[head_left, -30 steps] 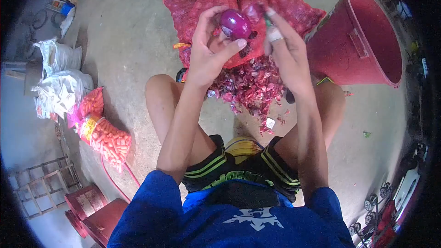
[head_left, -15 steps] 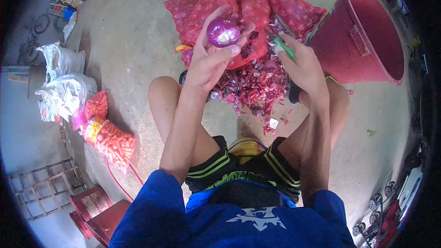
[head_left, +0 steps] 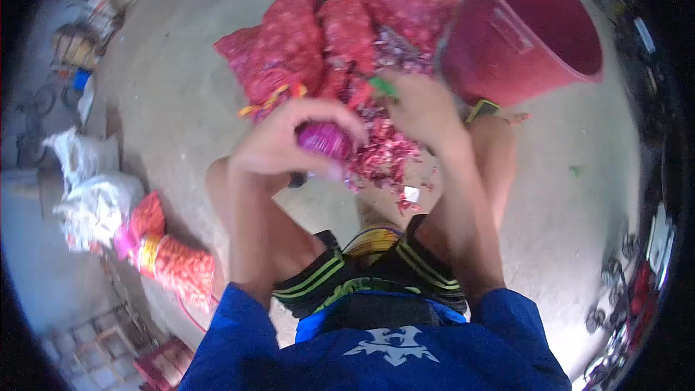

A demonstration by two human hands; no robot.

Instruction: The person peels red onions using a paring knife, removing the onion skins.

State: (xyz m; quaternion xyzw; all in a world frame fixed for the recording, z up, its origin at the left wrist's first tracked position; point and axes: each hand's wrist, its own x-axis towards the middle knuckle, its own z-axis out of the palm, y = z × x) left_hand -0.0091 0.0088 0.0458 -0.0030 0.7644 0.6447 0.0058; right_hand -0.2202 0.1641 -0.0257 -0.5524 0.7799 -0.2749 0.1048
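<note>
A purple-red onion sits in my left hand, with the fingers curled round it. My right hand, blurred by motion, is closed on a green-handled knife; its blade cannot be made out. Below and between the hands lies a heap of red onion skins on the floor. Just beyond the hands are red mesh sacks of onions.
A large red bucket stands tilted at the upper right. At the left are white sacks and an orange-filled mesh bag. My bare knees flank the skins. Wheeled items line the right edge.
My left hand has come down and left with the onion and turned over. My right hand has moved left with the knife. The view has shifted, so sacks and bucket appear further left.
</note>
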